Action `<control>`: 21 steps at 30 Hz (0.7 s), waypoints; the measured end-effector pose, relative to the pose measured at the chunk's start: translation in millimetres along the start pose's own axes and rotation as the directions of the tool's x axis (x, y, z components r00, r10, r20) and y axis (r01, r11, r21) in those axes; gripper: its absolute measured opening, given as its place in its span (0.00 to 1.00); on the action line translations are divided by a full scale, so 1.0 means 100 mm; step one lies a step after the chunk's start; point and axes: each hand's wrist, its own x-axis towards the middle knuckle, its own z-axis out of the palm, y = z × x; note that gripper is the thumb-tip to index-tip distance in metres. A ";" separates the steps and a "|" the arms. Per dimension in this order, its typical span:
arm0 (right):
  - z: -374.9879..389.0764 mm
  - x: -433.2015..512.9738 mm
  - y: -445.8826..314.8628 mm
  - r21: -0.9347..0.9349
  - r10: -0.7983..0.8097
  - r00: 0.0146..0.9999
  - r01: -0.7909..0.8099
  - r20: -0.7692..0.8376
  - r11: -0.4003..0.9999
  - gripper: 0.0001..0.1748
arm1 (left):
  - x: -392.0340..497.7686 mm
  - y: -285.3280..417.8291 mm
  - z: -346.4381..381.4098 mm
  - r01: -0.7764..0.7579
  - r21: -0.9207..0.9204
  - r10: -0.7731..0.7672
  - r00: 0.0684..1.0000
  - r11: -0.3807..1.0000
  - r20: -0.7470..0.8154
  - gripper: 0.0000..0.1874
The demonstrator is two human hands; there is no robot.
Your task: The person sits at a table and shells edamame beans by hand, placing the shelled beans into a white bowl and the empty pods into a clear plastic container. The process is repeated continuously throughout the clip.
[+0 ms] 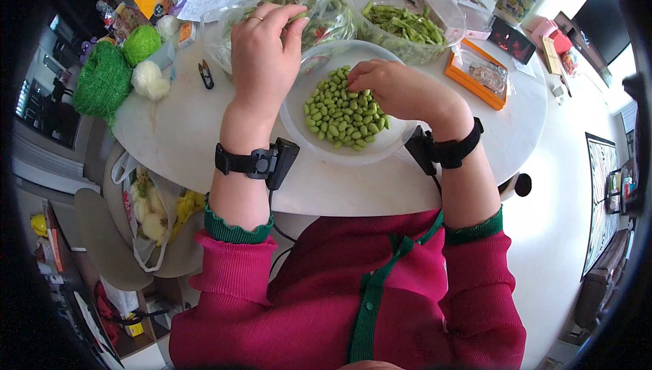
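My left hand [267, 49], with a ring on one finger, is raised over the near side of a clear plastic bag [333, 26] of edamame pods. A green pod [300, 15] shows between its thumb and forefinger. Shelled green soybeans [346, 112] are heaped in a wide, translucent plastic bowl [326, 153] in front of me. Over the bowl's right side, my right hand [395, 87] bends down with its fingertips at the top of the heap. The hand's back hides whatever may be between those fingers.
Behind the bowl, a clear tub [397, 49] holds flattened green pods. Yarn balls [104, 79] and thread snips [206, 74] lie left on the round table [326, 191]. An orange box [479, 77] and a propped phone [512, 40] are at right. A bag of vegetables [150, 212] rests on a chair.
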 end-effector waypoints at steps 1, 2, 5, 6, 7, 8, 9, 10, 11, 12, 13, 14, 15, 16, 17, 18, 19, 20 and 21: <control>0.00 0.01 0.01 0.018 0.004 1.000 -0.004 -0.002 1.000 0.23 | 0.00 0.01 0.01 0.004 -0.015 -0.004 1.000 1.000 -0.008 0.07; 0.00 0.01 0.01 0.035 0.008 1.000 -0.008 -0.003 0.999 0.23 | 0.00 0.01 0.02 0.008 -0.030 -0.008 1.000 1.000 -0.016 0.06; 0.00 0.03 0.02 0.033 0.054 0.998 -0.055 0.011 0.998 0.23 | 0.00 0.01 0.04 -0.011 -0.033 0.010 0.999 0.999 -0.031 0.05; 0.00 0.02 0.02 0.038 0.037 0.999 -0.038 0.009 0.999 0.23 | 0.00 0.01 0.04 -0.022 -0.027 0.021 0.999 0.999 -0.035 0.05; 0.00 0.01 0.02 0.045 0.032 0.999 -0.032 0.013 0.998 0.23 | 0.00 0.01 0.04 -0.016 -0.032 0.015 1.000 0.999 -0.017 0.06; 0.00 0.01 0.01 0.060 0.005 1.000 -0.006 0.003 0.998 0.23 | -0.01 0.00 0.04 -0.010 -0.036 0.010 1.000 0.999 0.000 0.07; 0.00 0.01 0.01 0.050 0.014 1.000 -0.014 0.010 0.999 0.23 | -0.01 0.00 0.03 -0.003 -0.041 0.003 1.000 0.999 0.019 0.08; 0.01 0.02 0.01 0.047 0.002 1.000 -0.002 0.003 0.999 0.23 | -0.01 0.01 0.03 -0.007 -0.035 0.008 1.000 0.999 0.016 0.07; 0.01 0.02 0.00 0.044 -0.010 1.000 0.010 -0.005 0.999 0.22 | -0.01 0.01 0.03 -0.012 -0.029 0.013 1.000 0.999 0.013 0.07; 0.02 0.03 -0.01 0.019 0.011 1.000 -0.011 0.008 1.000 0.22 | -0.02 0.01 0.03 -0.017 -0.024 0.017 1.000 1.000 0.010 0.07; 0.03 0.04 -0.02 -0.006 0.033 0.999 -0.032 0.021 0.999 0.22 | -0.02 0.02 0.04 -0.010 -0.038 0.010 1.000 0.999 0.003 0.07; 0.04 0.05 -0.04 -0.031 0.055 0.998 -0.054 0.033 0.998 0.22 | -0.01 0.02 0.05 -0.004 -0.052 0.003 1.000 0.999 -0.005 0.06; 0.05 0.05 -0.05 -0.049 0.057 0.998 -0.055 0.036 0.997 0.22 | -0.01 0.02 0.05 0.003 -0.067 -0.004 1.000 0.998 -0.012 0.05; 0.05 0.05 -0.06 -0.067 0.059 0.998 -0.057 0.038 0.996 0.22 | -0.01 0.02 0.05 0.000 -0.069 -0.001 1.000 0.998 -0.012 0.05; 0.04 0.05 -0.06 -0.085 0.061 0.997 -0.057 0.041 0.995 0.22 | -0.01 0.02 0.05 -0.002 -0.071 0.001 1.000 0.997 -0.013 0.05; 0.04 0.05 -0.07 -0.081 0.055 0.998 -0.052 0.037 0.995 0.22 | -0.01 0.02 0.05 -0.004 -0.072 0.003 1.000 0.997 -0.015 0.05; 0.04 0.05 -0.07 -0.076 0.050 0.998 -0.047 0.034 0.996 0.22 | -0.01 0.02 0.04 -0.004 -0.072 0.003 1.000 0.997 -0.015 0.05; 0.04 0.05 -0.07 -0.067 0.047 0.998 -0.044 0.032 0.997 0.22 | -0.01 0.02 0.04 -0.004 -0.072 0.003 1.000 0.997 -0.015 0.05; 0.04 0.05 -0.07 -0.069 0.045 0.999 -0.043 0.029 0.997 0.23 | -0.01 0.02 0.04 -0.004 -0.072 0.003 1.000 0.997 -0.015 0.05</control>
